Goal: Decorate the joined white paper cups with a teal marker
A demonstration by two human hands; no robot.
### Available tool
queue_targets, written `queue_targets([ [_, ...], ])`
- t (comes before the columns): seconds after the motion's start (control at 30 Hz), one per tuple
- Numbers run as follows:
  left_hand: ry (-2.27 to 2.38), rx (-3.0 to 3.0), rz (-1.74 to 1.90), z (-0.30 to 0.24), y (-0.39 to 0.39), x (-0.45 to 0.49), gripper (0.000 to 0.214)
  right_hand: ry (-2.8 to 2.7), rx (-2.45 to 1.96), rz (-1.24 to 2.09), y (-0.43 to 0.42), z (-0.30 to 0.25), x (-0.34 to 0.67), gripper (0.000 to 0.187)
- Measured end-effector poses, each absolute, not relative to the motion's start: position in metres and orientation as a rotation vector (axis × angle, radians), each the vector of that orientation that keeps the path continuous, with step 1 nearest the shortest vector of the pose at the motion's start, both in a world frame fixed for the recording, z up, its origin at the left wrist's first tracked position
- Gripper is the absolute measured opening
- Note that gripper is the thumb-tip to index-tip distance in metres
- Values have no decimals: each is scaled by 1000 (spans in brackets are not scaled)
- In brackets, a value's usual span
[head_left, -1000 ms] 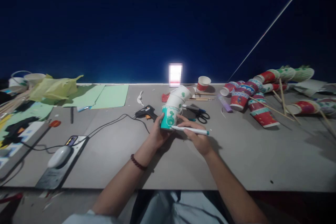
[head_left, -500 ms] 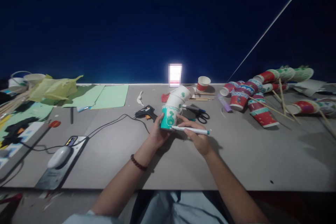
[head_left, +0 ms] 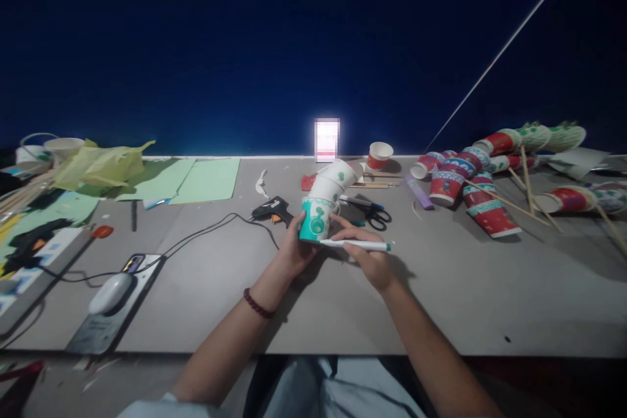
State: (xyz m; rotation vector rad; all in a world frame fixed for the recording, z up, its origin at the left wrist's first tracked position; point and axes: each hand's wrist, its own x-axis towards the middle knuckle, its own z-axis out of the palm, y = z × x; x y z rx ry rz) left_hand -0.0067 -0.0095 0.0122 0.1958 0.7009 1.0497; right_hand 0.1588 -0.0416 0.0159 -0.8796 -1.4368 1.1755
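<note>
A curved stack of paper cups, white with green prints, leans up and to the right over the middle of the table. My left hand grips its lowest cup from the left and below. Part of that cup's left side is coloured green. In my right hand is a white marker with a green end, held between thumb and fingers. Its tip points left and meets the lower edge of the bottom cup. Behind my left hand lies a black hot glue gun, and scissors lie beyond my right hand.
Red printed cup stacks and wooden sticks spread over the right side. A single red cup stands at the back. Leftward are green paper sheets, a yellow plastic bag, a phone, a power strip and a cable.
The marker tip has slid slightly down and left on the bottom cup, to its lower edge. My left hand and the cup stack have hardly moved.
</note>
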Motion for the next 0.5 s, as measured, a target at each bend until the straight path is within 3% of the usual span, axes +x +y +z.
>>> queue_targets([
  [0.5, 686, 206, 1057, 11, -9, -6, 31, -1454, -863, 1162, -41, 14, 159, 20],
])
